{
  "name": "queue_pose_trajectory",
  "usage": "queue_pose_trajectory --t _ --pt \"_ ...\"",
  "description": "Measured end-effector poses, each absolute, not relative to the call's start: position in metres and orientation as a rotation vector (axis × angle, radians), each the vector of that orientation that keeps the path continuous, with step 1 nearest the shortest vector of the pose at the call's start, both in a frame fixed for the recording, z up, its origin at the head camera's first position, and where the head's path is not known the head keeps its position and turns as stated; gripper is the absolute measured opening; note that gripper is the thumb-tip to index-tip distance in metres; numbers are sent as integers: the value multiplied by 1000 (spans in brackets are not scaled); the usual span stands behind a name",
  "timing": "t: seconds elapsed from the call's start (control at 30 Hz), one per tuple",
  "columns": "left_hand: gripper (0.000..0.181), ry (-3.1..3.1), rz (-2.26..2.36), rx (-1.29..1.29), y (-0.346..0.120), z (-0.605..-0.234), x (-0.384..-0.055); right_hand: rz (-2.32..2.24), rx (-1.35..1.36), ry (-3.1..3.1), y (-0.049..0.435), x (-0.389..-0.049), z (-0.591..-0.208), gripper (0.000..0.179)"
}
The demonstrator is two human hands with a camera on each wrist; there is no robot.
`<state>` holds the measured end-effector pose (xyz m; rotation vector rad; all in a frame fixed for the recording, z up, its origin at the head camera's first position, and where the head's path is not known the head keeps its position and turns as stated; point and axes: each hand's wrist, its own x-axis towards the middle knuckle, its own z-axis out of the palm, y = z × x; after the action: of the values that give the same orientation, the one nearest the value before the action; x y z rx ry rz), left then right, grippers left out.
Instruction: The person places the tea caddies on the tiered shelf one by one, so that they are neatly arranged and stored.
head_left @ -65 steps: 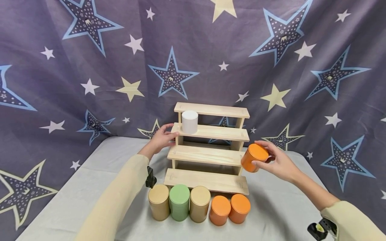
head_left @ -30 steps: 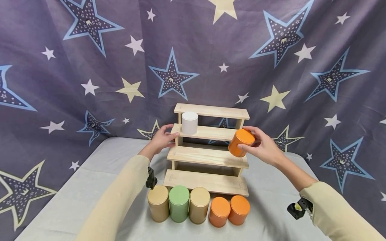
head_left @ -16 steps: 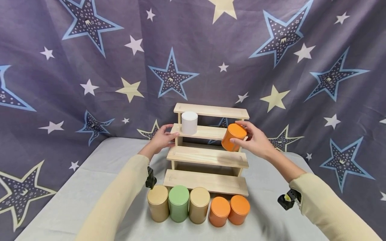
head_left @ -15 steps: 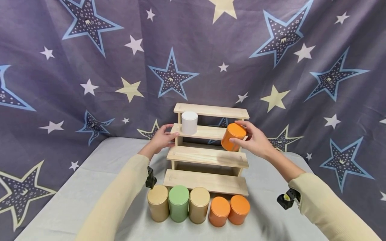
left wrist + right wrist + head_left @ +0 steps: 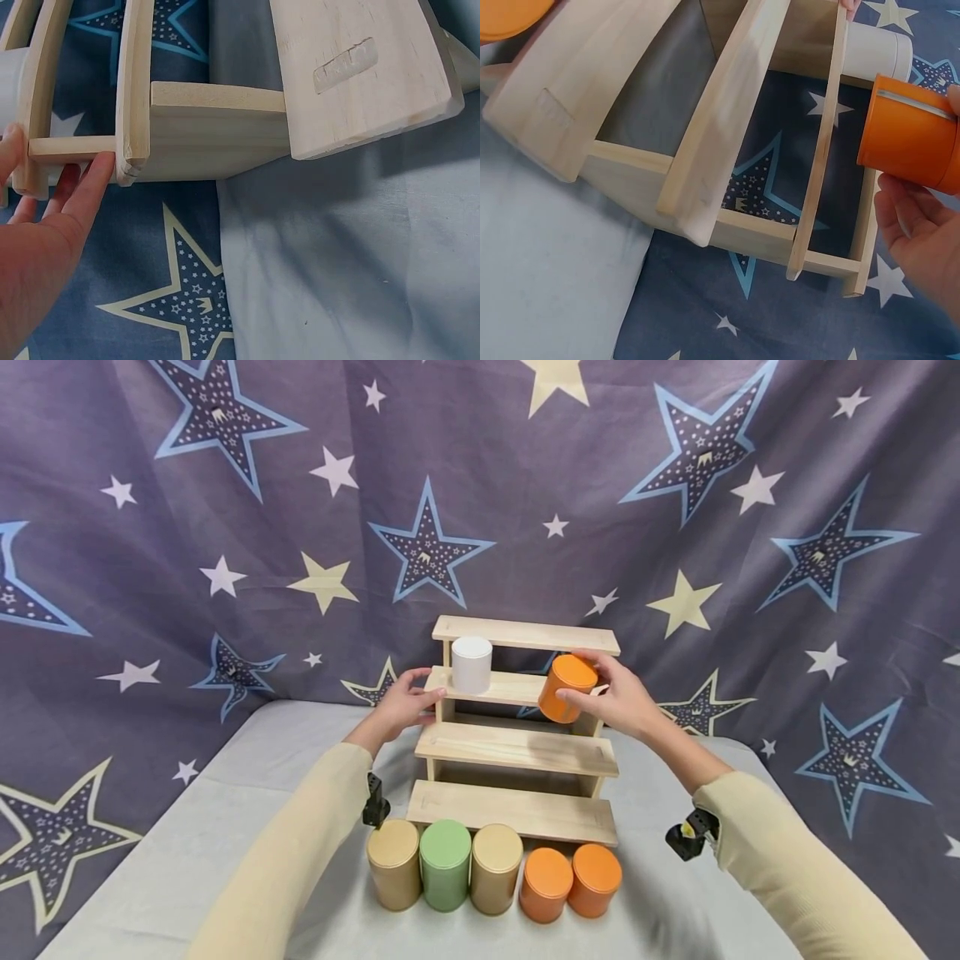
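My right hand (image 5: 624,697) grips an orange tin (image 5: 564,695) around its side, thumb toward me. The tin leans and overlaps the right part of the third board up on a four-step wooden shelf (image 5: 517,748). In the right wrist view, this orange tin (image 5: 907,139) hangs close over the upper boards. At the shelf's left side, my left hand (image 5: 403,703) holds the end of that same board. The left wrist view shows the left hand (image 5: 45,240) with its thumb at the board and fingertips against the side strut. A white tin (image 5: 472,667) stands on the board's left end.
In front of the shelf, a row of lidded tins lines the grey cloth (image 5: 315,877): a gold tin (image 5: 395,868), a green tin (image 5: 446,868), another gold tin (image 5: 496,872) and two orange tins (image 5: 546,889). A star-patterned curtain (image 5: 300,635) hangs close behind.
My right hand has carried the orange tin leftward and up, from beside the shelf to in front of the third board. The left hand has stayed on the shelf's side.
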<state>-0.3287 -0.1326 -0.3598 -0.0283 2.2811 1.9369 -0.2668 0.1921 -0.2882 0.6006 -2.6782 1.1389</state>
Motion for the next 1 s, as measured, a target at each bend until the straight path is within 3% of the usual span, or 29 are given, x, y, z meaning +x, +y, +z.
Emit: queue_pose_trajectory --t 1.0 --pt "62 2247 1963 -6 -134 -360 -329 1277 494 -2684 157 -301 -288 76"
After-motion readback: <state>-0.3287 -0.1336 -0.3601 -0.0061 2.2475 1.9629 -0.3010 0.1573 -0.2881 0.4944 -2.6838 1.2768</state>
